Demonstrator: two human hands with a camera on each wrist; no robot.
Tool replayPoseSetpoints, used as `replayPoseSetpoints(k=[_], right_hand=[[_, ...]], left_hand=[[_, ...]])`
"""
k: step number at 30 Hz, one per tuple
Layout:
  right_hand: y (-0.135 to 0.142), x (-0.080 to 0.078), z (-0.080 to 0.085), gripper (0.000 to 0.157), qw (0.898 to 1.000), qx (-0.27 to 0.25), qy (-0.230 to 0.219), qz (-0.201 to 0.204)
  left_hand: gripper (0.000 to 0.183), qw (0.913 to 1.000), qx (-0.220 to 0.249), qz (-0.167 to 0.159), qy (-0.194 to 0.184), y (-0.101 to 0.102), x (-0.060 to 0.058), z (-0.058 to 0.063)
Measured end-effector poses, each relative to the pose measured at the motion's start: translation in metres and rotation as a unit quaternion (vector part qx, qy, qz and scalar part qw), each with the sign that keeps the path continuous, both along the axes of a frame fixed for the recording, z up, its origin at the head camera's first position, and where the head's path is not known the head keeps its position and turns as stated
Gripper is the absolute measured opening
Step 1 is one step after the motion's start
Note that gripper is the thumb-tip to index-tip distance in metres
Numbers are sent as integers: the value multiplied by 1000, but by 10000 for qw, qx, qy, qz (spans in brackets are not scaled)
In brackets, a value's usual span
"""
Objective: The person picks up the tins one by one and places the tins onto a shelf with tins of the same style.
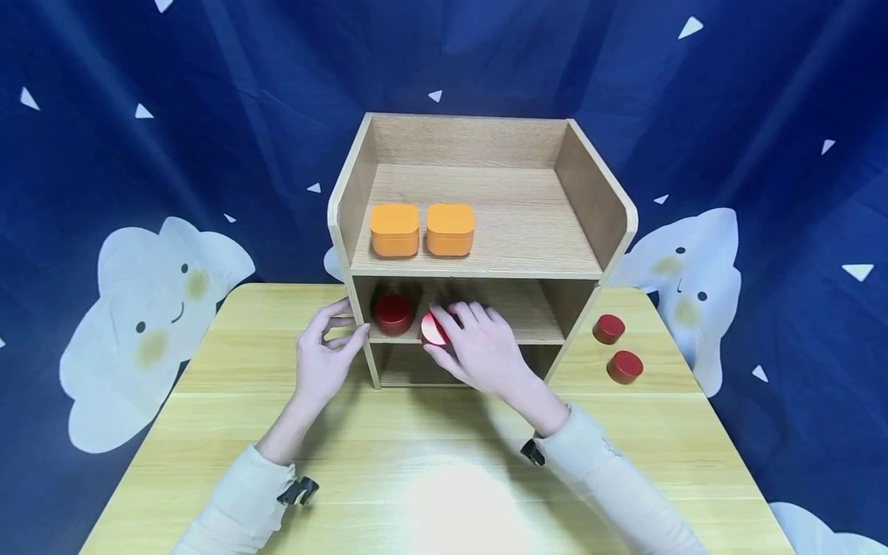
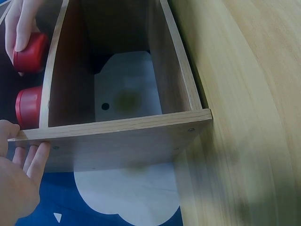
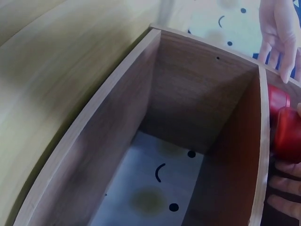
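A small wooden shelf unit (image 1: 479, 271) stands on the table. My right hand (image 1: 486, 351) holds a round red tin (image 1: 434, 330) at the front of the middle shelf. Beside it on that shelf, to the left, sits another red tin (image 1: 394, 314); both tins also show in the left wrist view. My left hand (image 1: 324, 351) grips the front edge of the unit's left side panel, thumb at the front and fingers along the outer face. In the left wrist view the left hand (image 2: 21, 176) is partly cut off by the frame.
Two orange square tins (image 1: 395, 230) stand side by side on the top shelf, towards the left. Right of the unit, two more red tins (image 1: 625, 367) lie on the wooden table (image 1: 277, 416). A dark blue curtain (image 1: 277, 116) with cloud shapes hangs behind.
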State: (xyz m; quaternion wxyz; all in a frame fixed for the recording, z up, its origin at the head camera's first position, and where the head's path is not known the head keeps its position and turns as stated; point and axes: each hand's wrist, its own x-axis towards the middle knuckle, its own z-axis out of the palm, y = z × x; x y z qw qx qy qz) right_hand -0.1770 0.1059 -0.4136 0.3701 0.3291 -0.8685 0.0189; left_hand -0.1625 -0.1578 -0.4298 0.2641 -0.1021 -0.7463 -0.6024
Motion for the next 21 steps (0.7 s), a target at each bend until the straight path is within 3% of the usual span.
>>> replayPoseSetpoints(k=[21], right_hand=[[-15, -3, -7, 62, 9980, -304, 309, -464]], left_hand=[[43, 10000, 9, 55, -49, 1, 0, -1]])
